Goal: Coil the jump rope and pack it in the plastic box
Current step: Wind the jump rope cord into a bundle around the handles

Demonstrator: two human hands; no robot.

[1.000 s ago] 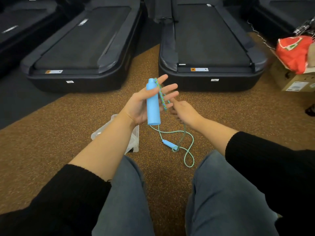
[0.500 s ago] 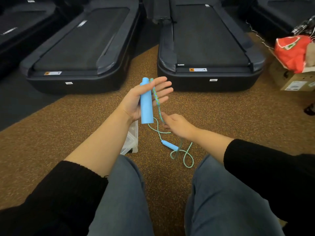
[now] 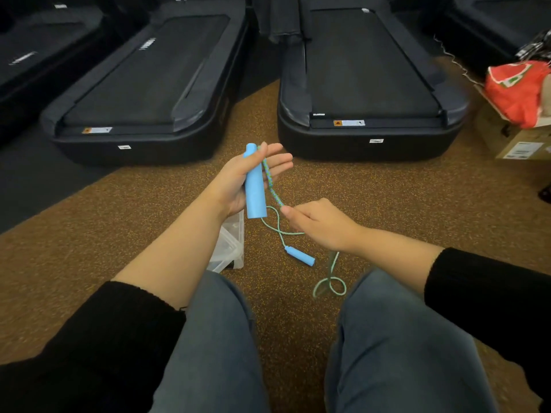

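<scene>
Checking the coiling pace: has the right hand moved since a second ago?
Yes. The right hand has come down and toward the person, away from the treadmill, drawing the rope taut.

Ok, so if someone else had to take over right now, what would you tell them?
Left hand: open palm, thumb pinning one blue handle upright, rope lying across the fingers.
Right hand: grip pinched on the rope just below.
Second handle and a slack loop lie on the carpet between the knees.
Clear plastic box sits under the left forearm, partly hidden.
Done: coiling barely begun.
Left: wind the rest of the rope, then put it in the box.
</scene>
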